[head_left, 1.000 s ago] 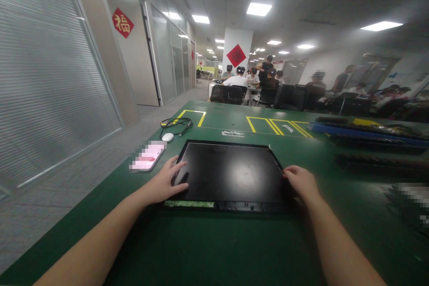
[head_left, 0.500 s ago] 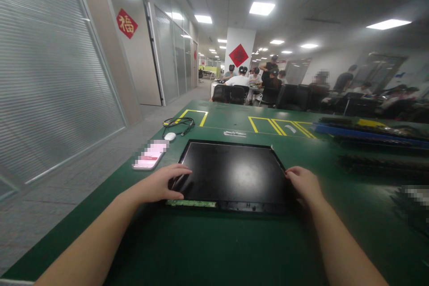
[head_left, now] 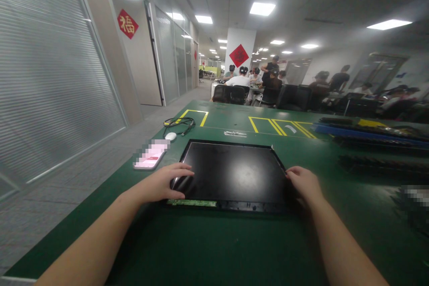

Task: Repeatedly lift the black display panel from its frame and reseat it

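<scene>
A black LCD screen panel [head_left: 228, 170] lies flat on the green table. Along its near edge runs a strip of green circuit board [head_left: 191, 203], to the left of a dark bare section. My left hand [head_left: 167, 182] rests at the panel's left edge, thumb and fingers spread apart, with the fingertips over the screen. At the opposite side, my right hand [head_left: 304, 182] has its thumb and forefinger closed on the right edge; its other fingers are hidden behind the hand.
Left of the panel lie a phone [head_left: 152, 154], a white mouse-like object [head_left: 170, 136] and a coiled black cable [head_left: 181, 123]. Behind it is a small pale strip [head_left: 235, 133]. Dark panels and a blue tray [head_left: 348, 132] sit far right. Several people work in the background.
My left hand has shifted very slightly to the right at the panel's edge. The right hand and the panel look nearly unchanged.
</scene>
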Tool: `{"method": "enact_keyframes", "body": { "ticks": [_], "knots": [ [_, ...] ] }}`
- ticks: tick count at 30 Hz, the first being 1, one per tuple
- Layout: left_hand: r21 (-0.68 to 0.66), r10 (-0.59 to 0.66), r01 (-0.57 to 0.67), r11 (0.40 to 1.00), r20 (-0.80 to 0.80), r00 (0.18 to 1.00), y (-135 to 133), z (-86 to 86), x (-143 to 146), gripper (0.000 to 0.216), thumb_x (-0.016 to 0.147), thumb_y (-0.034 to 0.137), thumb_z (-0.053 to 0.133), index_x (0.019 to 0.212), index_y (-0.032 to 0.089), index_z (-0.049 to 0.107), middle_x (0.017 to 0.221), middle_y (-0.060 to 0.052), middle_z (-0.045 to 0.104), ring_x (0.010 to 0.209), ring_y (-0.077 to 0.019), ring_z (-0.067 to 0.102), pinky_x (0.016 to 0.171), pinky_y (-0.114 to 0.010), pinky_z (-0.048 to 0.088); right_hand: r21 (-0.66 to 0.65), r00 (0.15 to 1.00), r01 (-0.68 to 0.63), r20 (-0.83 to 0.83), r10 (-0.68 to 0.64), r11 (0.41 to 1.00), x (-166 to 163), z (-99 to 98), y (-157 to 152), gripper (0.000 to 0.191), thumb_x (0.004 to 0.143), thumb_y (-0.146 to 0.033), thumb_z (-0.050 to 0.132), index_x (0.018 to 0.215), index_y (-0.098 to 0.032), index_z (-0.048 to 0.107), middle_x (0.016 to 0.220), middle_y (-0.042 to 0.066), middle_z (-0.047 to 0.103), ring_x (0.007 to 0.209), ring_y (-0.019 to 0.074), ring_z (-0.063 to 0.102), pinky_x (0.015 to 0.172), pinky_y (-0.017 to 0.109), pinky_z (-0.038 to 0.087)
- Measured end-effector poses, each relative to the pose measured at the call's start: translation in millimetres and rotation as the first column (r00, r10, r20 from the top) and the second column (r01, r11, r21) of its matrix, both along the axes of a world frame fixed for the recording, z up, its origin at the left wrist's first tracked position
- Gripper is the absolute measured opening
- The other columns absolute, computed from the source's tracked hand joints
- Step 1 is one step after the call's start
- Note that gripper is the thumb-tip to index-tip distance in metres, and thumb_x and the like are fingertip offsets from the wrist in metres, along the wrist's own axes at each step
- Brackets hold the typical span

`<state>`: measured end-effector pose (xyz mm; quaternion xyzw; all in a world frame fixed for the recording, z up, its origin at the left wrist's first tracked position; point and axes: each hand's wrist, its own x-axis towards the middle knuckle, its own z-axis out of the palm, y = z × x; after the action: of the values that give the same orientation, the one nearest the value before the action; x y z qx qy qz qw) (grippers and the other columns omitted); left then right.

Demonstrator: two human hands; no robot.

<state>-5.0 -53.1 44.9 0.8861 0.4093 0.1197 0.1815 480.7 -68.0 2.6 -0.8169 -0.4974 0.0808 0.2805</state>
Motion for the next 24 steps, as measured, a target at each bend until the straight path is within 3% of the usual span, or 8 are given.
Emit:
{"method": "enact_keyframes", "body": {
  "ticks": [24],
  "knots": [
    [0.006,-0.076,0.076,0.997,0.017,0.997,-1.3,-1.0,1.0,0.040,0.079,0.031,0.071,0.119,0.027,0.070,0.141,-0.009,0.059,0.127,-0.0292,0.057,0.105,-0.040,0.044,-0.008,1.000,-0.002,0.020,0.002,1.000,-1.1,2.0,-1.7,0.023,0.077,-0.031,0.055,0.084,-0.023,0.076,0.087,0.004,0.075,0.084,0.0222,0.066,0.068,0.028,0.044]
  ]
}}
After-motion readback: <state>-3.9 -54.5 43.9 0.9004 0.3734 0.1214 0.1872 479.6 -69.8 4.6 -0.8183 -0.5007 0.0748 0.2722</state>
